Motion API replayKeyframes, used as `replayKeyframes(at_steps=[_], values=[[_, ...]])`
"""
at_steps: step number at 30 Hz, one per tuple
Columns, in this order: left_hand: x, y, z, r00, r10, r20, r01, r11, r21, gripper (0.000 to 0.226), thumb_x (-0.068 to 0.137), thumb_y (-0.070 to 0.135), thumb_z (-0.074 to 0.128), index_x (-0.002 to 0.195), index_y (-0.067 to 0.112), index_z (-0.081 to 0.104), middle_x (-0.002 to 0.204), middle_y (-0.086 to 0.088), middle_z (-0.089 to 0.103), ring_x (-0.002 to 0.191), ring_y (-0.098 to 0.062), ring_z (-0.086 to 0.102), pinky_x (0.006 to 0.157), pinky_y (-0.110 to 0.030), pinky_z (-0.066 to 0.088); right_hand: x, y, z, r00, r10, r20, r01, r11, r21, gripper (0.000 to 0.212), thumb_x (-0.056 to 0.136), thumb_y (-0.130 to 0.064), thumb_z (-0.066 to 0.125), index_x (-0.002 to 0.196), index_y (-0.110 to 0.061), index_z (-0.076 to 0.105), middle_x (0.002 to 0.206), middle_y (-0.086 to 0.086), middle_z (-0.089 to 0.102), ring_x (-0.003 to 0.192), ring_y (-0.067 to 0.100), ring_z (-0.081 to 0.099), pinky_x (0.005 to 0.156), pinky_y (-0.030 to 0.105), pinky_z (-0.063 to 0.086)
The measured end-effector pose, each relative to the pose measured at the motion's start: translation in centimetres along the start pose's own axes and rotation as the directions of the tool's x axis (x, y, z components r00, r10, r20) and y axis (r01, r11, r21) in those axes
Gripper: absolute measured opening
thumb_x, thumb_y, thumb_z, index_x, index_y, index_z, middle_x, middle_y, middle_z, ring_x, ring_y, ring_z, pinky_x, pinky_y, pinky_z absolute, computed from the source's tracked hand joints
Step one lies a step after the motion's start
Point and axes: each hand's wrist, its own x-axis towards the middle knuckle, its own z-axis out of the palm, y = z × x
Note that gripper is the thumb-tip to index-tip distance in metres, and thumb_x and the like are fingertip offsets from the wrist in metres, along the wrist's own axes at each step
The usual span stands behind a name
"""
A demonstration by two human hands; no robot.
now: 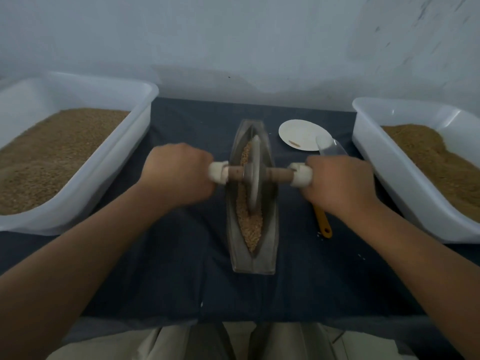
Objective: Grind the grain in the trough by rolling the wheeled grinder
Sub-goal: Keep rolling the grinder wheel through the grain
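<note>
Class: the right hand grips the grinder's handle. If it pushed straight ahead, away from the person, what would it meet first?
Probably the scoop, whose clear bowl lies just beyond the right hand, at the white plate edge. The hand sits raised, so it might pass above; depth is unclear.

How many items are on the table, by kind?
white tubs: 2
trough: 1
wheeled grinder: 1
white plate: 1
yellow-handled scoop: 1
Total: 6
</note>
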Motion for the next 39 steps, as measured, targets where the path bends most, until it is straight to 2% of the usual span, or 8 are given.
replayKeyframes(at_steps=[7, 11, 14, 18, 23, 26, 32, 39], values=[[6.2, 0.2, -0.9, 0.993, -0.06, 0.101, 0.061, 0.998, -0.004, 0.024, 0.077, 0.049, 0.055, 0.069, 0.026, 0.058, 0.068, 0.006, 0.055, 0.058, -0.018, 0.051, 0.059, -0.032, 0.041, 4.8, -0.1, 0.7, 0.984, 0.154, 0.085, -0.152, 0.988, -0.025, 0.02, 0.092, -0.043, 0.06, 0.079, -0.027, 0.056, 0.074, -0.005, 0.058, 0.075, 0.024, 0.06, 0.06, 0.032, 0.04], [0.0, 0.1, -0.9, 0.996, 0.083, -0.042, -0.08, 0.995, 0.058, 0.029, 0.074, 0.048, 0.058, 0.061, 0.03, 0.04, 0.054, 0.011, 0.044, 0.045, -0.011, 0.039, 0.049, -0.022, 0.026, -1.6, 0.2, 0.6, 0.999, 0.051, 0.006, -0.051, 0.998, 0.026, 0.026, 0.088, -0.059, 0.052, 0.076, -0.035, 0.052, 0.064, -0.011, 0.052, 0.063, 0.019, 0.059, 0.059, 0.038, 0.054], [-2.9, 0.0, -0.9, 0.98, 0.13, -0.152, -0.127, 0.991, 0.027, 0.042, 0.065, 0.046, 0.063, 0.06, 0.035, 0.023, 0.049, 0.013, 0.032, 0.041, -0.005, 0.025, 0.05, -0.019, 0.014, -3.8, 0.6, 0.5, 0.997, -0.038, -0.063, 0.042, 0.997, 0.064, 0.029, 0.08, -0.065, 0.04, 0.07, -0.038, 0.046, 0.056, -0.013, 0.046, 0.052, 0.015, 0.054, 0.05, 0.037, 0.052], [0.9, 0.2, 0.1, 1.0, -0.02, 0.023, 0.02, 1.0, 0.006, 0.03, 0.081, 0.052, 0.057, 0.064, 0.03, 0.047, 0.061, 0.01, 0.049, 0.051, -0.013, 0.045, 0.05, -0.024, 0.028, 0.6, 0.4, 0.9, 0.998, -0.005, -0.059, 0.002, 0.999, -0.051, 0.03, 0.084, -0.054, 0.063, 0.072, -0.031, 0.049, 0.059, -0.01, 0.045, 0.055, 0.018, 0.053, 0.05, 0.028, 0.041], [6.0, 0.1, -0.3, 0.99, -0.101, 0.096, 0.107, 0.992, -0.061, 0.025, 0.079, 0.048, 0.055, 0.069, 0.026, 0.058, 0.069, 0.006, 0.058, 0.061, -0.02, 0.054, 0.06, -0.032, 0.042, 5.5, 0.0, 0.8, 0.995, 0.1, 0.028, -0.099, 0.994, -0.039, 0.027, 0.09, -0.037, 0.062, 0.071, -0.027, 0.046, 0.068, -0.004, 0.053, 0.069, 0.025, 0.057, 0.059, 0.032, 0.04], [3.3, 0.4, -0.4, 0.996, -0.081, 0.048, 0.081, 0.997, -0.001, 0.026, 0.082, 0.046, 0.056, 0.066, 0.027, 0.05, 0.064, 0.008, 0.052, 0.053, -0.016, 0.046, 0.055, -0.028, 0.036, 3.2, 0.0, 0.4, 0.997, 0.077, 0.019, -0.076, 0.995, -0.068, 0.023, 0.09, -0.046, 0.062, 0.077, -0.029, 0.052, 0.072, -0.005, 0.055, 0.076, 0.026, 0.061, 0.059, 0.032, 0.042], [-3.2, 0.3, 0.1, 0.989, 0.023, -0.146, -0.017, 0.999, 0.037, 0.06, 0.069, 0.043, 0.081, 0.06, 0.033, 0.022, 0.05, 0.013, 0.033, 0.04, -0.007, 0.025, 0.05, -0.018, 0.017, -3.3, 0.5, 0.1, 0.972, -0.136, -0.193, 0.149, 0.987, 0.055, 0.021, 0.079, -0.048, 0.066, 0.08, -0.029, 0.057, 0.057, -0.01, 0.051, 0.049, 0.021, 0.054, 0.045, 0.036, 0.051], [5.1, 0.4, -0.1, 0.992, -0.117, 0.05, 0.119, 0.992, -0.044, 0.026, 0.079, 0.05, 0.056, 0.068, 0.026, 0.054, 0.068, 0.007, 0.054, 0.067, -0.026, 0.06, 0.063, -0.032, 0.044, 4.8, 0.0, 0.7, 0.996, 0.085, 0.015, -0.084, 0.996, -0.023, 0.02, 0.092, -0.044, 0.061, 0.08, -0.028, 0.055, 0.072, -0.005, 0.054, 0.077, 0.027, 0.062, 0.062, 0.033, 0.043]])
